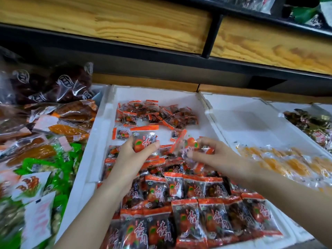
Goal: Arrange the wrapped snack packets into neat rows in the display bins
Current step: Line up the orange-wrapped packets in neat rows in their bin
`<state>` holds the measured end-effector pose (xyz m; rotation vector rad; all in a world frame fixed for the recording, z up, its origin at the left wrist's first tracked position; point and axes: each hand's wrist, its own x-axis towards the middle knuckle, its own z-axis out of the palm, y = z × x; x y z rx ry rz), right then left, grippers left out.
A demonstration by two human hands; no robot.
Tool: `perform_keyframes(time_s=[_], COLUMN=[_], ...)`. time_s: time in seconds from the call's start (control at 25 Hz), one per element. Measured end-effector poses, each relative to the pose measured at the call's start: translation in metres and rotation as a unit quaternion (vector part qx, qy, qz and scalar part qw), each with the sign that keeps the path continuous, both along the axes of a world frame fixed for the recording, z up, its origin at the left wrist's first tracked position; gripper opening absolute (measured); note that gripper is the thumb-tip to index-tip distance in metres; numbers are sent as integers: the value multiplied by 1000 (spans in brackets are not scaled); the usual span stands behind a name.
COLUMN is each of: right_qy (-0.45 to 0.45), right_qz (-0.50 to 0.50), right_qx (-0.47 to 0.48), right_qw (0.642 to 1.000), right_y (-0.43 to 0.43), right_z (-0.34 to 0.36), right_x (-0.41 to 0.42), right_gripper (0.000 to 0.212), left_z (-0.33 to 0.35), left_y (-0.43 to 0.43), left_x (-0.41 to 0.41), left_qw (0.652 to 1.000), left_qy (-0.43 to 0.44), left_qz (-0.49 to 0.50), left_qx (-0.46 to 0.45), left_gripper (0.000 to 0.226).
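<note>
"Over the middle of the bin (106, 123), what is being held?"

"One packet (144, 141) is pinched by the left hand (131, 155), thumb and fingers curled round it. Its long axis is run near to far, with the orange seal at the far end. A small bunch (190, 146) is gripped in the right hand (215, 157) — how many cannot be told."

"And where is the rest of the stock?"

"Neat rows (197, 209) are laid on the near side; a loose pile (154, 112) is heaped at the far end."

"So where is the next row to be set?"

"Judged from this, just beyond the fingertips, on the bare floor (164, 134) between rows and pile — the left hand is nearer its left part, and the packet is turned to match the rows."
</note>
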<state>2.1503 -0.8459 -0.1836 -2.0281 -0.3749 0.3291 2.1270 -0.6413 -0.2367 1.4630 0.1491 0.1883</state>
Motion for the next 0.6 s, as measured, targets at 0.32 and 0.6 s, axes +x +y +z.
perform_keyframes(time_s=[0.32,0.6], right_qy=[-205,-330], right_qz=[251,244], right_qx=[-288,-329], right_qw=[901,850], right_y=[28,42], right_z=[-22,-66], right_x=[-37,-46], right_gripper=[25,22], left_z=[-3,-7], left_y=[21,22], left_x=[-71,-106], left_qw=[990,990], left_qy=[-45,-26], left_qz=[125,135], left_qx=[44,44], left_gripper=[25,24])
